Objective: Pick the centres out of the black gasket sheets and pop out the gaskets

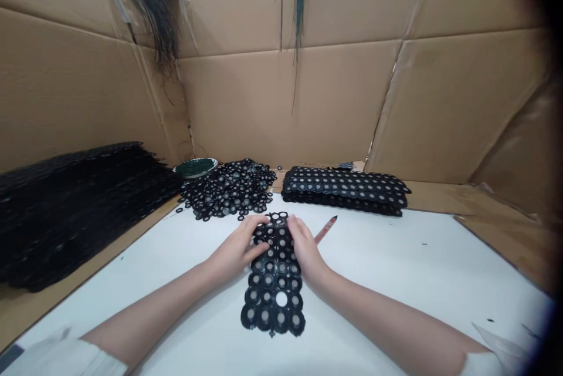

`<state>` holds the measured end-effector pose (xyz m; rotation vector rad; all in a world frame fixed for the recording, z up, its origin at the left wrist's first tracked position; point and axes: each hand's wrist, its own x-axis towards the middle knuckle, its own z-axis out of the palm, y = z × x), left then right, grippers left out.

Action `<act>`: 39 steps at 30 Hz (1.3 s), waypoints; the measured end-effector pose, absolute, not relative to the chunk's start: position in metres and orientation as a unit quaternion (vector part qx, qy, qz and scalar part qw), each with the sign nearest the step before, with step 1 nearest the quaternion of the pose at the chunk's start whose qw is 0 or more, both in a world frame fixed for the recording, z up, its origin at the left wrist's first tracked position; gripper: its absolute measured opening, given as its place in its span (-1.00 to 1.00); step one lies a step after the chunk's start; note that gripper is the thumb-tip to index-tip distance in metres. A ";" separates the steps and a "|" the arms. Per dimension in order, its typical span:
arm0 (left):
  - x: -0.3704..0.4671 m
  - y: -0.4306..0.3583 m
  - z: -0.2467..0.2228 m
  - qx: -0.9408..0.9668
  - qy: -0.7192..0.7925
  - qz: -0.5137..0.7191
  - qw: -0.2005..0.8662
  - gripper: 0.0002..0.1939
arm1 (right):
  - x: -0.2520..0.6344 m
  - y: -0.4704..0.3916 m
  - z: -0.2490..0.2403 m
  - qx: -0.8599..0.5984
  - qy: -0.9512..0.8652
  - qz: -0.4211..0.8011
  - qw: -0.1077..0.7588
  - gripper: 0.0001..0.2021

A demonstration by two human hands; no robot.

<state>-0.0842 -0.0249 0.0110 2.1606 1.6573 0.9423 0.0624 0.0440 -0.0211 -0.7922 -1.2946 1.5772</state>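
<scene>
A narrow panel of joined black rings (273, 282) lies lengthwise in front of me on the white table. Most of its rings show grey centres, and one near the lower right shows a white centre. My left hand (246, 247) holds the panel's upper left edge, its thumb lying across the top and its fingers curled at the far end. On the opposite edge my right hand (305, 250) grips the panel, with fingertips near the loose-looking rings (279, 216) at the far end. What the fingers do underneath is hidden.
Behind my left hand is a heap of loose black rings (229, 188), beside a green-filled dish (196, 168). Stacked ring panels (345, 188) lie at the back right. A reddish pointed pencil-like tool (326, 229) rests by my right hand. Dark stacked sheets (79, 206) stand left; cardboard walls (281, 106) enclose the table.
</scene>
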 end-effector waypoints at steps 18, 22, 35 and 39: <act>-0.084 -0.026 0.005 0.703 0.600 0.380 0.038 -0.79 | 0.066 0.045 -0.019 -0.250 -0.566 0.689 0.377 -0.68; -0.082 -0.026 0.007 0.671 0.604 0.407 0.143 -0.79 | 0.066 0.045 -0.020 -0.242 -0.575 0.686 0.374 -0.70; -0.085 -0.013 0.001 0.438 0.608 0.618 0.238 -0.85 | 0.061 0.045 -0.020 -0.270 -0.587 0.671 0.364 -0.74; -0.099 -0.011 0.008 0.390 0.611 0.672 0.151 -0.81 | 0.062 0.043 -0.019 -0.285 -0.568 0.681 0.364 -0.73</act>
